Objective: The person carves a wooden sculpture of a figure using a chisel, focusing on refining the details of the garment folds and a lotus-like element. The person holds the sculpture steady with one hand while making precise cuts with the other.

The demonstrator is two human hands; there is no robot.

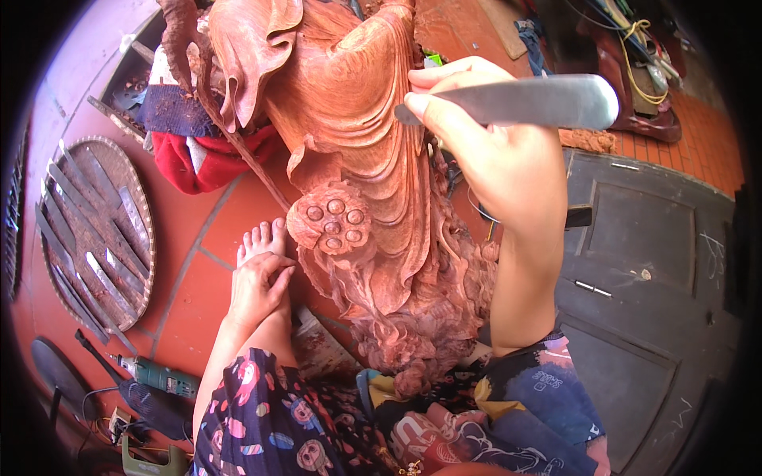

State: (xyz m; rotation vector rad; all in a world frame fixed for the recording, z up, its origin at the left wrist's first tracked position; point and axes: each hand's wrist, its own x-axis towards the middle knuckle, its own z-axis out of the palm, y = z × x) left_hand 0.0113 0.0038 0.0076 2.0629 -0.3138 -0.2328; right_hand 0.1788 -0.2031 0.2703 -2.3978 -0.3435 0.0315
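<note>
In the middle stands a carved reddish-brown wooden sculpture (341, 135) with flowing robe folds and a round lotus seed pod (332, 224) on its front. My right hand (484, 127) is over the sculpture's right side, fingers and thumb pinching a flat steel scraper (540, 101). The scraper's broad rounded end points right; its narrower end reaches the edge of the robe folds, and whether it touches the wood I cannot tell. My left hand (258, 284) rests on my ankle beside the lotus pod, fingers loosely bent and holding no tool.
On the left floor lies a round woven tray (147, 305) with several metal blades (103, 274). A green power tool (163, 377) is below it. A red cloth (214, 163) sits behind my foot. Dark door panels (635, 238) lie at right, and yellow cord (635, 71) hangs far right.
</note>
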